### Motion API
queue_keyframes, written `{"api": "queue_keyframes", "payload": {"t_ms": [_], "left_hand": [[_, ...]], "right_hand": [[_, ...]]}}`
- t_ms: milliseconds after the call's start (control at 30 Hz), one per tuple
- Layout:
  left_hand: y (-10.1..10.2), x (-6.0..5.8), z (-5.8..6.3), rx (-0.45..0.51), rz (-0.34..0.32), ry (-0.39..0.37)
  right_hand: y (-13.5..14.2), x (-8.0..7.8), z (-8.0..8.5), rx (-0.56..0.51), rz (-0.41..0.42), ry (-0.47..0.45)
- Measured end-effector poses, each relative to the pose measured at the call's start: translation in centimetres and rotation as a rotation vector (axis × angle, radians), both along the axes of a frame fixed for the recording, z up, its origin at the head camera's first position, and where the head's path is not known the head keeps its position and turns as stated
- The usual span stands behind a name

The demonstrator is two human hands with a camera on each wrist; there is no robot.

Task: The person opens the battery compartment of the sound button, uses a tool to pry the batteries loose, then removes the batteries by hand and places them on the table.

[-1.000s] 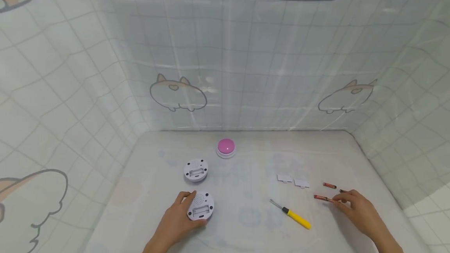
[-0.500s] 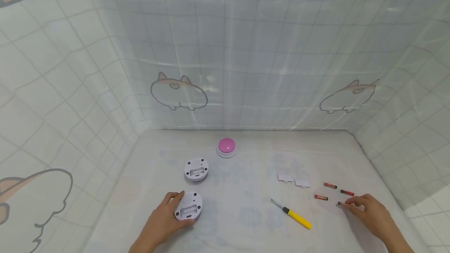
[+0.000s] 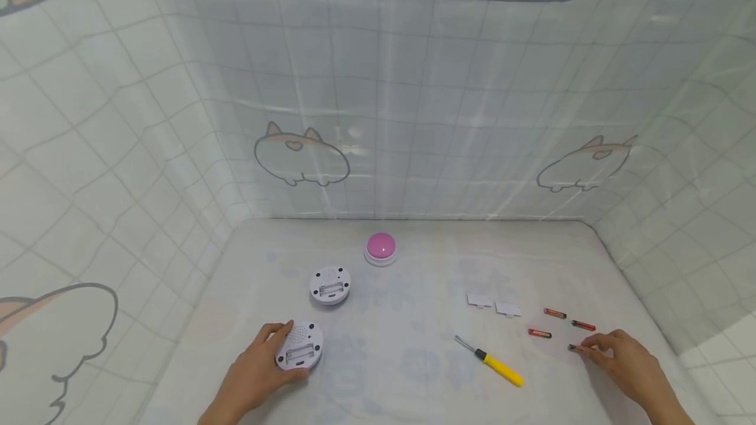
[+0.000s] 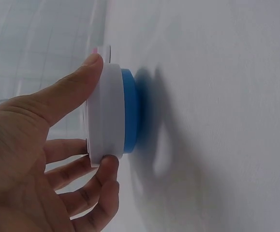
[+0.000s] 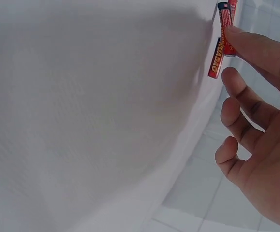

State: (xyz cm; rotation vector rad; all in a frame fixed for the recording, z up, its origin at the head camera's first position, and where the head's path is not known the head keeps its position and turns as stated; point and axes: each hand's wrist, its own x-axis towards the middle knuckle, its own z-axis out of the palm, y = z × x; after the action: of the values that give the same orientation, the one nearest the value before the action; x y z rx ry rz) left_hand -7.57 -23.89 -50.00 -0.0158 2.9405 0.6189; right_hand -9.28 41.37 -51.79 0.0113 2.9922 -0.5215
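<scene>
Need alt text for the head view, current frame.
Left hand grips a round white device, battery slot up; right hand pinches a battery near three more batteries. Also there: a yellow screwdriver, two white covers, a second device, a pink button.

At the upper right, a red-and-black battery (image 5: 225, 19) is pinched by the right hand (image 5: 277, 137); a lettered battery (image 5: 215, 62) is seen behind.

A booth-like workspace: cartoon grid sheeting (image 3: 443, 103) on three sides of a white tabletop (image 3: 413, 313)

Grid-patterned backdrop (image 3: 449, 84), cartoon animal prints (image 3: 301, 162); white tabletop (image 3: 413, 300).
</scene>
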Motion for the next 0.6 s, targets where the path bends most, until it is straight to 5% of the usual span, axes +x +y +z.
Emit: {"api": "queue_keyframes", "payload": {"t_ms": [600], "left_hand": [[-1.05,0.20,0.44,-0.021,0.010,-0.025]], "right_hand": [[-0.50,-0.20,-0.06,0.015,-0.030,-0.086]]}}
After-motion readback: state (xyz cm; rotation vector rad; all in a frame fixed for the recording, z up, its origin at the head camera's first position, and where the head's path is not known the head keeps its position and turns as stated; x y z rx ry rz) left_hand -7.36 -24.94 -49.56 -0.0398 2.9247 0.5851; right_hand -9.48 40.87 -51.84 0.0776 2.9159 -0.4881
